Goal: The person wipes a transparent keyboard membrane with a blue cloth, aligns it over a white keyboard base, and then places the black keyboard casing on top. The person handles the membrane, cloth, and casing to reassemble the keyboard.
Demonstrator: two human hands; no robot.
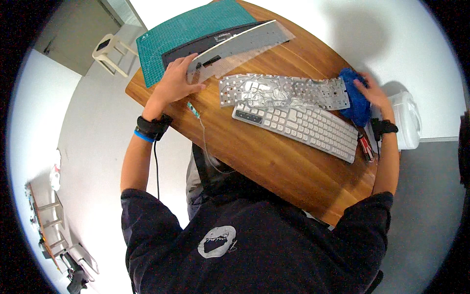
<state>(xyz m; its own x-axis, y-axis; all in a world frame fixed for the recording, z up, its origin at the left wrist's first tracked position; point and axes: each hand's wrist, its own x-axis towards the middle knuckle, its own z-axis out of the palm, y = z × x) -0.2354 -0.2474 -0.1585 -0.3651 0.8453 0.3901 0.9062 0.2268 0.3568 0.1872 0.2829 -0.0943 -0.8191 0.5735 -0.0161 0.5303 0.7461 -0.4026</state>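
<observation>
My left hand (177, 84) is at the left end of a grey keyboard backplate (240, 43), fingertips against its edge and thumb stretched apart. Below that thumb lies a small green circuit board (193, 110) with a thin cable running off the table edge. On the right, my right hand (374, 92) has its fingers and thumb on a bunched blue cloth (356, 100). The cloth touches the right end of a clear membrane sheet with printed traces (284, 91). That sheet overlaps the upper edge of a white-keyed keyboard section (303, 126).
A black keyboard frame (178, 53) lies partly under the backplate, on a green cutting mat (191, 29). Red-and-black batteries or similar small items (366, 148) sit near the right edge of the wooden table (274, 152). Beyond stand a white bin (407, 120) and a stool (111, 49).
</observation>
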